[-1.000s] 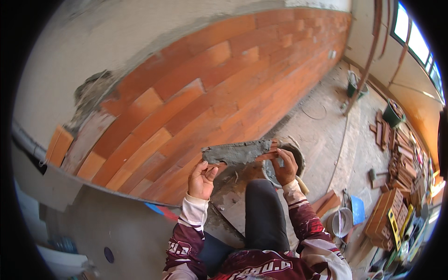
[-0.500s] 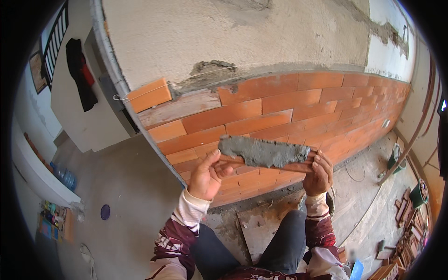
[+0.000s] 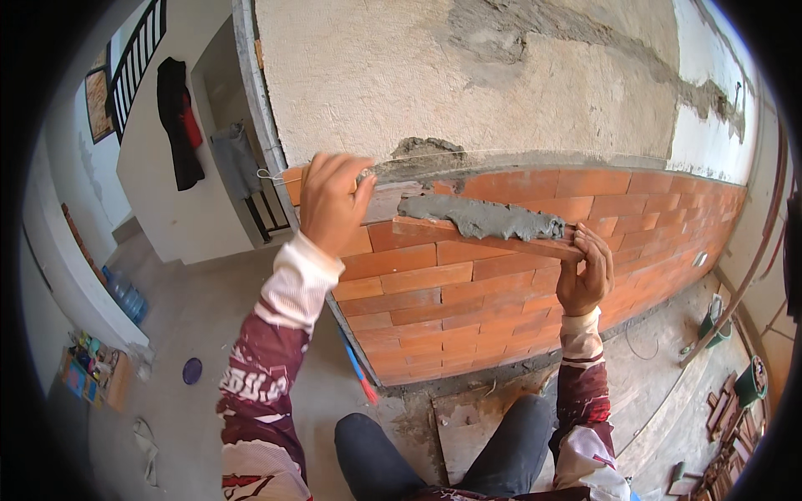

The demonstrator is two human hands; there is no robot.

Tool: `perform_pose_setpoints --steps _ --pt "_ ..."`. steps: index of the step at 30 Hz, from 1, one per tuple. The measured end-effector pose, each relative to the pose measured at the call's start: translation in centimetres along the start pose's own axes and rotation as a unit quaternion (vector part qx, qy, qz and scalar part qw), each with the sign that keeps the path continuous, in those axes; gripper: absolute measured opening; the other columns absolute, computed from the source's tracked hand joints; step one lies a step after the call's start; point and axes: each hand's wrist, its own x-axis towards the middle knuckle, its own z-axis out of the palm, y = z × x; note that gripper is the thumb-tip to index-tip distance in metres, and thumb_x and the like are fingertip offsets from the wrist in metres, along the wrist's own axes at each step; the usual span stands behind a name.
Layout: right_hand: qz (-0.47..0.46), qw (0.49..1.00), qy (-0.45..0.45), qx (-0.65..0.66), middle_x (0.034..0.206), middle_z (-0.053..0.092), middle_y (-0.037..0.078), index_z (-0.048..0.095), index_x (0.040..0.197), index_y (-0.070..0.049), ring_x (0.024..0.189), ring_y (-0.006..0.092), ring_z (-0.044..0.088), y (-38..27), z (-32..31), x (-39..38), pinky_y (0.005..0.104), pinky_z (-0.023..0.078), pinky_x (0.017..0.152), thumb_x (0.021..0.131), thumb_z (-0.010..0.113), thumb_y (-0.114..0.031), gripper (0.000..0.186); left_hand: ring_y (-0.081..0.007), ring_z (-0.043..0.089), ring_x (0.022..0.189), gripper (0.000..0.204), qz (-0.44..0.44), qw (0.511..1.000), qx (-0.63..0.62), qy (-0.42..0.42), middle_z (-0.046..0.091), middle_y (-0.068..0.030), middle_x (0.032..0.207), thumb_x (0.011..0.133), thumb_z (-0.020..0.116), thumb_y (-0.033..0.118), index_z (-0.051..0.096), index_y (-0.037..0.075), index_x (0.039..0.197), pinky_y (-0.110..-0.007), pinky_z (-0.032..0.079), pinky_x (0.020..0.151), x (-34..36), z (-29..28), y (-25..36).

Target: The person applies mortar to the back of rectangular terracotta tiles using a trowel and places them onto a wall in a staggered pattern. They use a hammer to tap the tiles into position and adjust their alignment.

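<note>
My right hand [image 3: 584, 271] grips the right end of a thin terracotta tile [image 3: 484, 237], held out in front of the brick-faced wall. A thick strip of wet grey mortar [image 3: 493, 219] lies along it. My left hand [image 3: 334, 200] is raised at the wall's left end, fingers bent and thumb apart, with nothing visible in it. Behind that hand, mostly hidden, an orange corner tile [image 3: 292, 182] sits on the top course beside a whitish, mortar-smeared tile [image 3: 393, 200]. A thin string [image 3: 443, 155] runs along the wall top; whether my left hand touches string or tile, I cannot tell.
Terracotta courses [image 3: 468, 288] cover the lower wall, below rough plaster [image 3: 376, 83]. A blue-handled tool [image 3: 357, 367] leans at the wall's lower left corner. At right are a green bucket [image 3: 750, 380], a dark pail [image 3: 715, 324] and scattered tile pieces [image 3: 731, 451].
My left hand has let go of the mortared tile and moved up and left to the corner tile. My right hand now holds the mortared tile alone, slightly higher. The view has shifted.
</note>
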Motion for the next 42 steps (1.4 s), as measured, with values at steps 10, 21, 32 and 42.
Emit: perform_pose_setpoints --steps 10,21,32,42 --pt "0.041 0.997 -0.042 0.051 0.104 0.069 0.016 0.064 0.108 0.000 0.102 0.0289 0.068 1.4 2.9 3.1 0.0333 0.060 0.078 0.083 0.071 0.002 0.026 -0.0220 0.057 0.093 0.011 -0.008 0.961 0.131 -0.242 0.071 -0.0015 0.085 0.083 0.071 0.020 0.075 0.011 0.089 -0.038 0.037 0.089 4.8 2.1 -2.3" --pt "0.085 0.984 -0.136 0.081 0.092 0.067 0.015 0.066 0.104 0.002 0.081 0.0261 0.069 3.7 8.5 6.2 0.0328 0.057 0.068 0.083 0.075 -0.009 0.025 -0.0265 0.067 0.084 0.015 -0.145 0.956 -0.038 -0.253 0.072 -0.0092 0.082 0.082 0.071 0.020 0.072 0.006 0.085 -0.041 0.045 0.086 6.7 0.3 -2.9" --pt "0.223 0.933 -0.268 0.089 0.094 0.070 0.022 0.067 0.106 0.005 0.088 0.0343 0.069 5.7 11.4 8.9 0.0391 0.053 0.076 0.087 0.068 -0.029 0.039 -0.0292 0.061 0.084 0.012 -0.021 0.987 -0.005 -0.159 0.064 -0.0102 0.083 0.084 0.070 0.017 0.071 0.005 0.083 -0.040 0.045 0.077 4.6 0.4 -2.6" --pt "0.299 0.892 -0.310 0.138 0.081 0.068 0.012 0.068 0.107 0.004 0.073 0.0195 0.064 6.0 12.5 9.4 0.0332 0.051 0.069 0.090 0.068 -0.027 0.036 -0.0268 0.061 0.082 0.008 -0.029 0.987 -0.050 -0.152 0.064 -0.0078 0.082 0.086 0.069 0.013 0.071 0.006 0.085 -0.039 0.042 0.079 3.4 1.3 -3.6"
